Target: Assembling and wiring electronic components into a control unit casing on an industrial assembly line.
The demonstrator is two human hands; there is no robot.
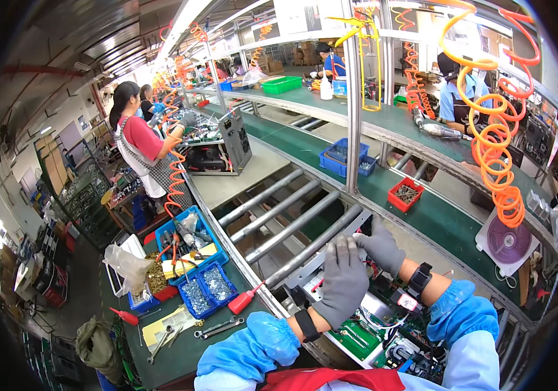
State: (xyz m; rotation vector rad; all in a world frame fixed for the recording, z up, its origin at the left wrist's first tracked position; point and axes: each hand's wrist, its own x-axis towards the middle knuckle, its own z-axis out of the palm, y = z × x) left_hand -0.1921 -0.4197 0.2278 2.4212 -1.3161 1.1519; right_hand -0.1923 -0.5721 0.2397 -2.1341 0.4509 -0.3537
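Note:
A long silver metal panel (315, 272) stands along the far edge of an opened electronic unit. My left hand (343, 287), in a grey glove, lies over this panel with its fingers stretched out. My right hand (383, 247), also gloved, is closed at the panel's right end, its fingertips partly hidden. Below my hands, the unit shows a green circuit board (355, 337), white and red wires and dark components. Part of the inside is covered by my hands and forearms.
Metal rollers (282, 207) run beyond the unit. On the left bench are blue screw trays (217, 281), a red squeeze bottle (243, 300), wrenches (217, 328) and a blue tool bin (191, 244). A red screw tray (405, 194) sits right; an orange coiled hose (491, 150) hangs there. Co-workers stand nearby.

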